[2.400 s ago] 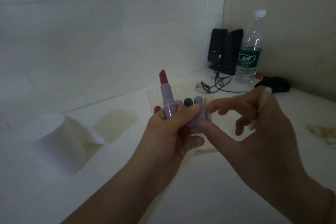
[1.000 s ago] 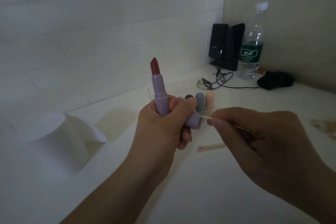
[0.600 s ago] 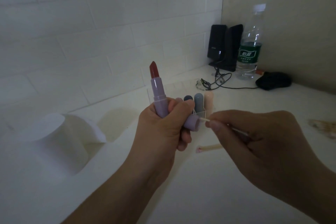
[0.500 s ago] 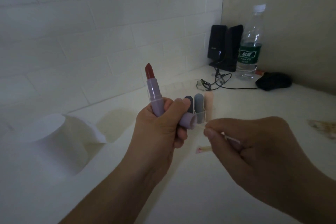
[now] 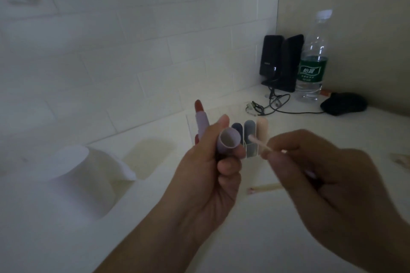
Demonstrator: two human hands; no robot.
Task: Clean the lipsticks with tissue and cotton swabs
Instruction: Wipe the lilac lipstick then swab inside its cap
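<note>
My left hand grips a lilac lipstick with its red tip up, tilted to the left. The same hand holds the lilac cap, whose open mouth faces me. My right hand pinches a cotton swab; its white tip sits just right of the cap's mouth, apart from it. Behind the hands a clear holder carries three more lipsticks, dark blue, grey-blue and peach. A used swab with a pink tip lies on the counter.
A white tissue roll lies at the left on the pale counter. At the back right stand two black speakers, a water bottle, tangled cables and a dark mouse. A tiled wall runs behind.
My left hand has turned the cap so its open mouth faces me and tilted the lipstick further left. The swab tip has drawn back from the cap's end to just beside it.
</note>
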